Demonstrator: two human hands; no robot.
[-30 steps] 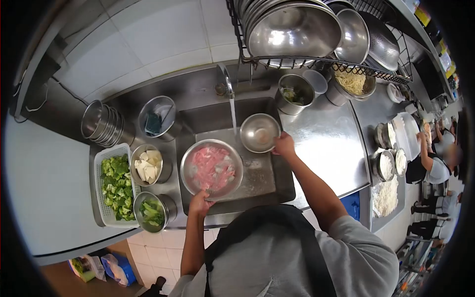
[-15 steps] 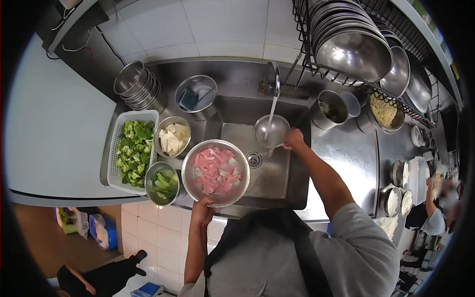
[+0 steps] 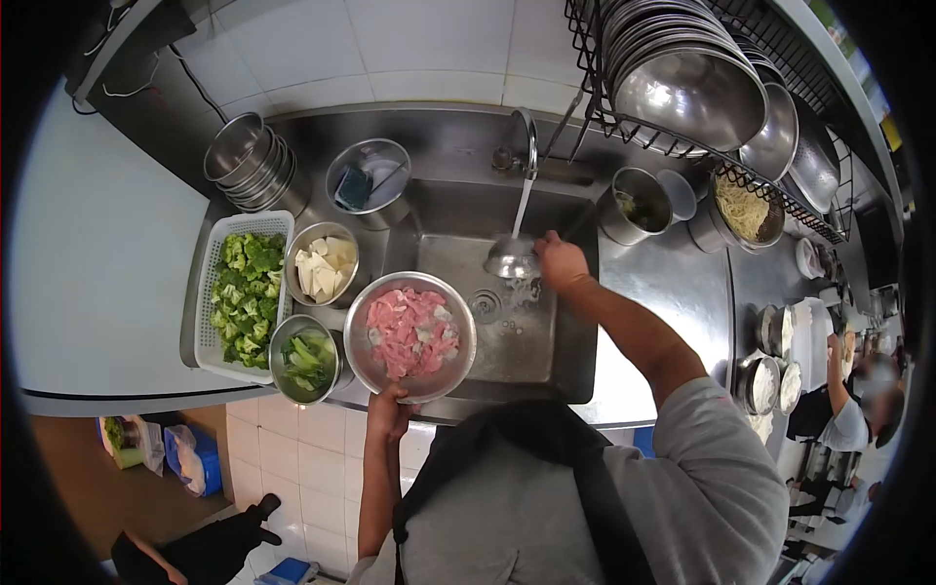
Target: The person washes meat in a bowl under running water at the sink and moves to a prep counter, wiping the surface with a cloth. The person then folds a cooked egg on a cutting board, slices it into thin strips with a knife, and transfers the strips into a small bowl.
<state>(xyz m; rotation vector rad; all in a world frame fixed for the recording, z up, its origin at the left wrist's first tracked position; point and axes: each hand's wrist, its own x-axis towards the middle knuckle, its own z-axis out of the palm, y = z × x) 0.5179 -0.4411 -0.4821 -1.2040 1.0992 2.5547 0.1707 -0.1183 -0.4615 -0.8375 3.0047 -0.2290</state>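
My left hand [image 3: 392, 411] grips the near rim of a wide metal bowl [image 3: 462, 363] at the sink's left edge. Pinkish raw meat slices [image 3: 414, 327] with a few pale grey pieces lie inside it. Over the sink [image 3: 517, 361], my right hand [image 3: 563, 265] is closed on the right side of a small metal bowl [image 3: 511, 261]. That bowl is tipped, its rounded outside facing me, beneath the running stream from the faucet [image 3: 529, 141]. Water spills below it near the drain [image 3: 486, 306]. My right fingertips are partly hidden.
Left of the meat stand a white basket [image 3: 203, 331] of broccoli, a pot of white slices [image 3: 322, 268] and a pot of leafy greens [image 3: 307, 363]. A rack [image 3: 673, 146] of stacked bowls overhangs the right counter [image 3: 673, 322]. Other people [image 3: 838, 409] are at right and lower left.
My right hand has turned the small bowl from open side up to tipped over, and water runs out below it. My left hand still holds the meat bowl. The view has shifted slightly.
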